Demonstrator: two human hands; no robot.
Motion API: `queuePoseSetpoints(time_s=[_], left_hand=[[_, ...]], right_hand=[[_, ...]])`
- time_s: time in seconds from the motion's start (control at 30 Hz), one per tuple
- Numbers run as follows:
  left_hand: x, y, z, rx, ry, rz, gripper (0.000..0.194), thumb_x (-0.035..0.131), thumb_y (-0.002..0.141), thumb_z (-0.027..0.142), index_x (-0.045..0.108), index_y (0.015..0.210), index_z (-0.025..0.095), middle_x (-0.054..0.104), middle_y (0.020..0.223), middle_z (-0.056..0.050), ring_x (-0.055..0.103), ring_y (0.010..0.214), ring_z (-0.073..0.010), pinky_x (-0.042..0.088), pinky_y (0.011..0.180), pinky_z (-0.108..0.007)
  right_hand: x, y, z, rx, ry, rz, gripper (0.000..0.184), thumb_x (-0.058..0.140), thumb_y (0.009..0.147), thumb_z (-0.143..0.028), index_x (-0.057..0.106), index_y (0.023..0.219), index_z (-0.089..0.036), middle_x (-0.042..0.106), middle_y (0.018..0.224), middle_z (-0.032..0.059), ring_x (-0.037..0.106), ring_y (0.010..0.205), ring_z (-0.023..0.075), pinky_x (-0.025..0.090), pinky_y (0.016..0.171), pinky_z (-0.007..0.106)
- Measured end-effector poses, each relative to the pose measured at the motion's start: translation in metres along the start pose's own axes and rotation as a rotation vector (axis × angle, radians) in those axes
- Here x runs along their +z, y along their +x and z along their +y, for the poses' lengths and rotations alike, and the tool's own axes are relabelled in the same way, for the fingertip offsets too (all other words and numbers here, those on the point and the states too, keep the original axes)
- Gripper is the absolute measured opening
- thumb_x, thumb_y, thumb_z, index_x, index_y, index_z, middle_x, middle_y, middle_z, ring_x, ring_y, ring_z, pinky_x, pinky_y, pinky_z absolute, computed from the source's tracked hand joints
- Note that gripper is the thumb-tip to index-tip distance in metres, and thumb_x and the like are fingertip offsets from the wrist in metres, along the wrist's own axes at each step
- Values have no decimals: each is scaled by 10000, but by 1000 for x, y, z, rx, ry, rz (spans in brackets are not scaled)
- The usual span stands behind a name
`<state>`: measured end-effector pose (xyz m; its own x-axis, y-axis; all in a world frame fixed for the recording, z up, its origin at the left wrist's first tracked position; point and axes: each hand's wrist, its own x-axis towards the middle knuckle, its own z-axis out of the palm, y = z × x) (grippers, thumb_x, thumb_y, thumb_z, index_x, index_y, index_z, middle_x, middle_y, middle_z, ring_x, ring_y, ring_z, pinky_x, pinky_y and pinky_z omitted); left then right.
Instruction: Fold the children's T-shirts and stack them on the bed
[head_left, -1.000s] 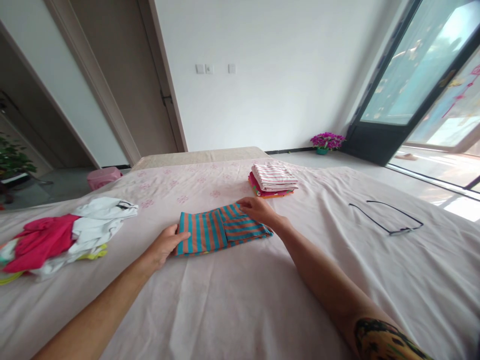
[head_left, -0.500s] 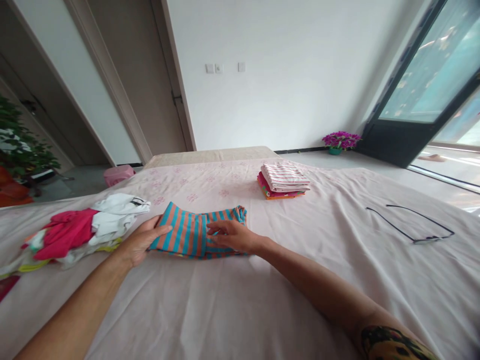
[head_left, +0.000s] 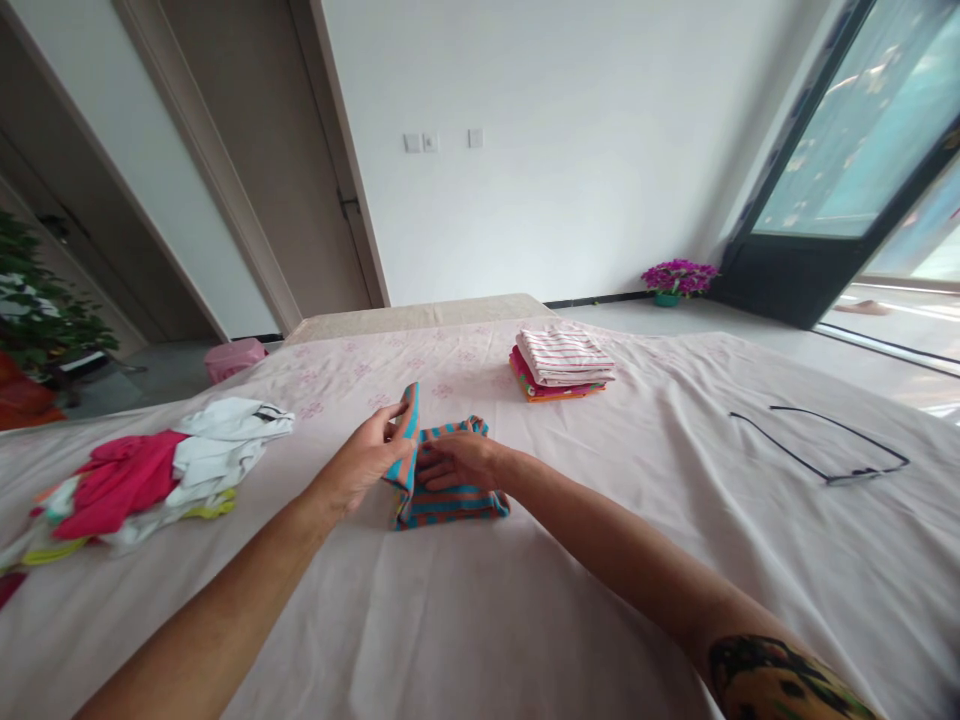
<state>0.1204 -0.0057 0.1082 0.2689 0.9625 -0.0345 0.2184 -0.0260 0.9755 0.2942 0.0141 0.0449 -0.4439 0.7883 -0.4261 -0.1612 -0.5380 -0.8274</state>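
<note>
A blue and orange striped garment lies partly folded on the pale pink sheet, its left part lifted upright. My left hand grips that raised edge between thumb and fingers. Resting on the flat part of the cloth is my right hand, fingers stretched out and holding nothing. The garment's exact kind cannot be made out.
Beyond the garment to the right stands a stack of folded clothes, striped white on top. Loose clothes in red, white and yellow lie heaped at left. Eyeglasses rest on the sheet at right. A pink stool stands past the left edge.
My left hand has moved right and up, raising the left part of the striped garment and turning it over toward my right hand. My right hand stays on the cloth.
</note>
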Motion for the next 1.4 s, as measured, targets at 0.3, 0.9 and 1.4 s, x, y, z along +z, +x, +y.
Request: queuePoseSetpoints(time_s=[0.3, 0.9, 1.4], left_hand=[[79, 11, -40, 42, 77, -39, 707, 656, 724, 184, 417, 1387, 135, 592, 851, -5, 614, 738, -145, 516, 692, -271], [68, 17, -88, 525, 1031, 119, 569, 384, 981, 420, 425, 1461, 117, 446, 1503, -182, 302, 1451, -334, 242, 1181, -547], [71, 15, -99, 543, 1136, 114, 618, 472, 927, 461, 438, 1440, 117, 422, 1516, -194, 299, 1447, -343, 217, 1173, -542]], right_hand=[[-32, -9, -12, -219, -87, 295, 281, 458, 952, -408, 596, 880, -174, 586, 650, -12, 559, 532, 128, 498, 517, 247], [-57, -11, 0, -394, -986, 649, 637, 570, 831, -265, 433, 1436, -120, 625, 1279, 155, 588, 1162, 279, 449, 971, 356], [-28, -18, 28, -537, -1342, 533, 427, 393, 1017, -353, 483, 1413, -221, 346, 1572, 103, 236, 1474, 258, 166, 1191, 476]])
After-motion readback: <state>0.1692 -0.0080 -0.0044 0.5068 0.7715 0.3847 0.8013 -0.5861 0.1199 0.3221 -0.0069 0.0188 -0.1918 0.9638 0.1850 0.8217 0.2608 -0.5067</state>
